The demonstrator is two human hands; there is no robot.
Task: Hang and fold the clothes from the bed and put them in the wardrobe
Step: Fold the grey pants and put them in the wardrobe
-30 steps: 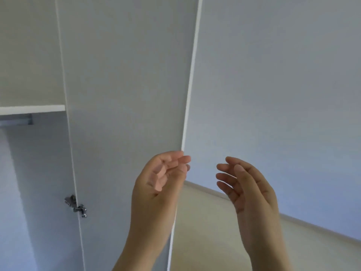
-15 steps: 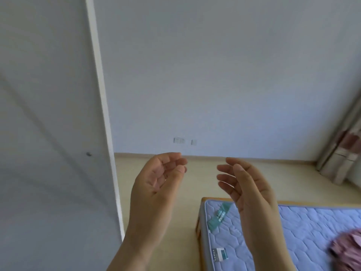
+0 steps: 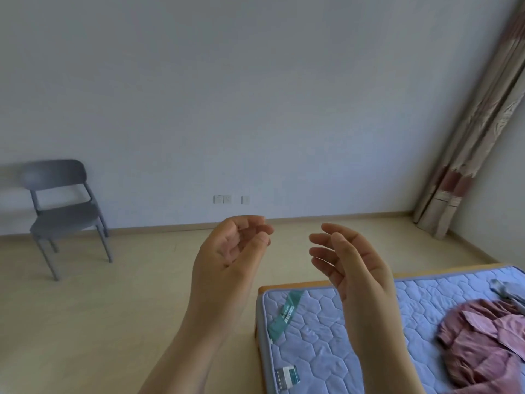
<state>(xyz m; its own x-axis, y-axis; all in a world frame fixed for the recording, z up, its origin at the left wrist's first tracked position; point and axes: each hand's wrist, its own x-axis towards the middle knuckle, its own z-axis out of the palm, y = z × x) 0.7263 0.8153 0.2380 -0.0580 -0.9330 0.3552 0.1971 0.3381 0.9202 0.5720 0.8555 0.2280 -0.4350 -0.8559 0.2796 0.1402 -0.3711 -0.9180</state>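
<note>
Clothes on quilted mattress

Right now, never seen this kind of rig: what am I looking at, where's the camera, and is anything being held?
There is no machine here. A person wears one wide-angle camera on the head, looking forward and down, so their two bare hands rise from the bottom of the picture.

The left hand and the right hand are raised in front of the body, palms facing each other, fingers loosely curled. Both are empty.

Below the right hand is a bed with a bare quilted mattress. On it lie a crumpled pink garment and, beyond that, a grey garment cut off by the frame edge.

Farther off: a grey chair by the wall, wall sockets and a curtain on the right. No wardrobe is in view.
</note>
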